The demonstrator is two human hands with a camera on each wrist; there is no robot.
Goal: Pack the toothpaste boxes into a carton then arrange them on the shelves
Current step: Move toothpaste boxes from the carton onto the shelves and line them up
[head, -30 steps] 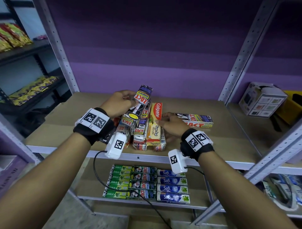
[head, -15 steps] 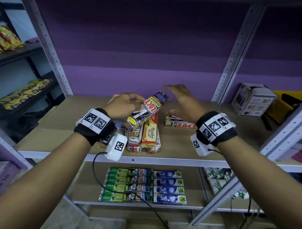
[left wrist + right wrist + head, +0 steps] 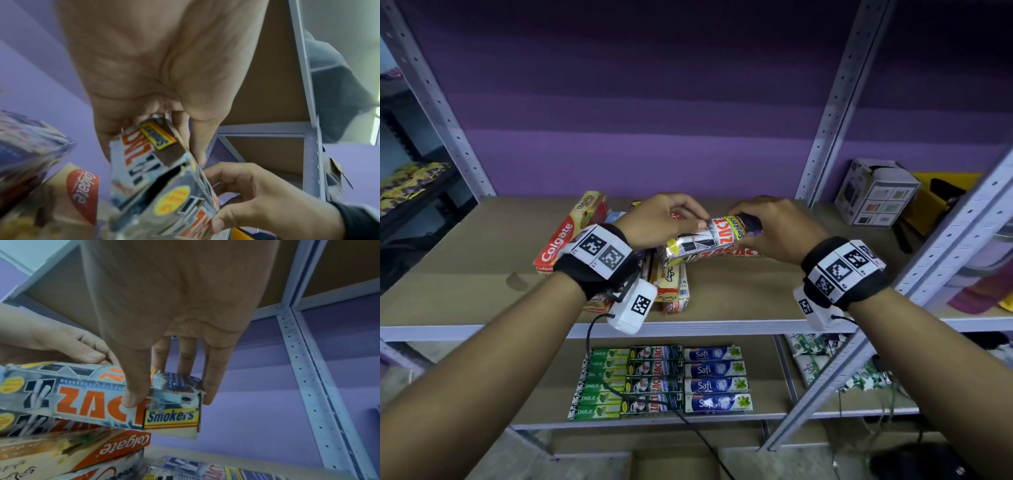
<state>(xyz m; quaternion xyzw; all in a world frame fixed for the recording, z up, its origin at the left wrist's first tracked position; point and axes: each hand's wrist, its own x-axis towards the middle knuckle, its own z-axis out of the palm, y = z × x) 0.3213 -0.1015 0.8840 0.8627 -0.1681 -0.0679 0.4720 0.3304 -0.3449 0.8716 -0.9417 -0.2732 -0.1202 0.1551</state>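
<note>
Both hands hold one long silver cardboard Zact toothpaste box (image 3: 709, 240) with orange lettering and a yellow "Smokers" label, raised just above the tan shelf board (image 3: 482, 267) near its middle. The left hand (image 3: 664, 222) pinches the box's near-left end, thumb on top; the right hand (image 3: 770, 226) closes its grip round the far-right end, thumb on the front face and fingers behind, as the right wrist view shows. The box lies tilted, its right end higher and closer to the purple back wall (image 3: 654, 137). Directly beneath it rests a second Zact box (image 3: 736, 253) flat on the board, and under the left wrist sits a loose pile of mixed toothpaste boxes (image 3: 671, 284) reaching almost to the shelf's front edge. A red and tan Colgate carton (image 3: 568, 236) lies aslant to the left of the pile. The board is bare to the left of the Colgate carton and to the right of the hands, up to the grey perforated upright (image 3: 825, 113). Beyond that upright stands a white printed cardboard cube (image 3: 876, 195). On the lower shelf, green Darlie, dark Zact and blue Safi boxes (image 3: 661, 380) lie in neat rows close to its front lip.
</note>
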